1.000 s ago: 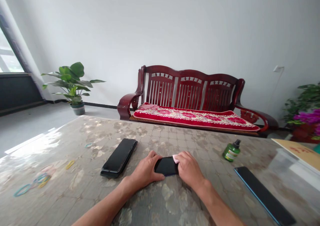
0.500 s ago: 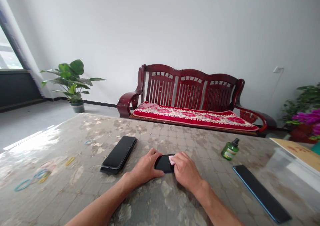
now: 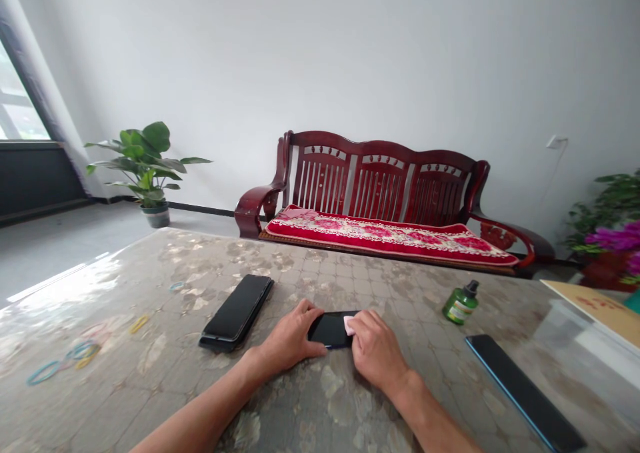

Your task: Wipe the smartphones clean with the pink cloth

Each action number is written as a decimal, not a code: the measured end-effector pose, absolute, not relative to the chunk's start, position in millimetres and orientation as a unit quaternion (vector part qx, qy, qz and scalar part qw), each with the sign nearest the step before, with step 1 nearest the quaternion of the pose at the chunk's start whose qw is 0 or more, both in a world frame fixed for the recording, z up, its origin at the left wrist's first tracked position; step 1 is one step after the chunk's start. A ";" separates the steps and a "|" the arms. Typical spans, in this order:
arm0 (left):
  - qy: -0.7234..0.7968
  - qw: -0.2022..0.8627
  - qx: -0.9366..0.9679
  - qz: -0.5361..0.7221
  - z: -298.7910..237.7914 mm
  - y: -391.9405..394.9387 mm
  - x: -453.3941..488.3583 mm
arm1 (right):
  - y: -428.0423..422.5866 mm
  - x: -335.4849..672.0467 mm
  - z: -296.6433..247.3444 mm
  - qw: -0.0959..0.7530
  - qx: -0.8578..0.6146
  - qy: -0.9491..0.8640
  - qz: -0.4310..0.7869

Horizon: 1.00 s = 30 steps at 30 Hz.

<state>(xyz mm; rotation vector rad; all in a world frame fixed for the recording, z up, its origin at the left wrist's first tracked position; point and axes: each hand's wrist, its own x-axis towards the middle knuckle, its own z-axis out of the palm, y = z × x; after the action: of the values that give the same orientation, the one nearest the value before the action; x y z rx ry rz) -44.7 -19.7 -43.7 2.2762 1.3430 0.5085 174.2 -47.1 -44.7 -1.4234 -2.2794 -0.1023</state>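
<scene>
A dark phone lies flat on the patterned tablecloth, screen up. My left hand grips its left end, thumb along the near edge and fingers at the far edge. Over the phone's right end, my right hand is closed on a small pale pink cloth, which touches the screen. The fingers hide part of the cloth and the phone's right end. Left of my left hand rests a stack of black phones. Another phone with a blue edge lies to the right.
A green bottle with a black top stands at the right, near a clear plastic box with a tan sheet on it. Coloured rubber bands lie at left. Beyond the table is a wooden bench.
My right hand and the pink cloth have shifted slightly right along the phone's screen. My left hand keeps its hold on the left end.
</scene>
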 end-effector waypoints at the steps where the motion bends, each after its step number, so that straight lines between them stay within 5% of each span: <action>1: 0.485 0.223 0.825 0.187 -44.5 -19.3 -45.0 | -47.7 173.0 -44.2 0.224 -0.510 -0.830 -0.033; 20: 0.477 0.220 0.830 0.189 -45.9 -18.0 -45.5 | -55.9 168.4 -40.6 0.205 -0.528 -0.824 -0.005; 30: 0.479 0.216 0.831 0.180 -47.3 -16.8 -45.3 | -38.1 188.5 -24.4 0.101 -0.576 -0.811 -0.015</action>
<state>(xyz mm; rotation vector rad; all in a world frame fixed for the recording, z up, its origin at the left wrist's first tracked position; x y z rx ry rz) -45.3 -16.8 -47.3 2.3042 1.3291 0.5001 188.5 -38.1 -24.4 -1.7019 -2.3951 -0.0443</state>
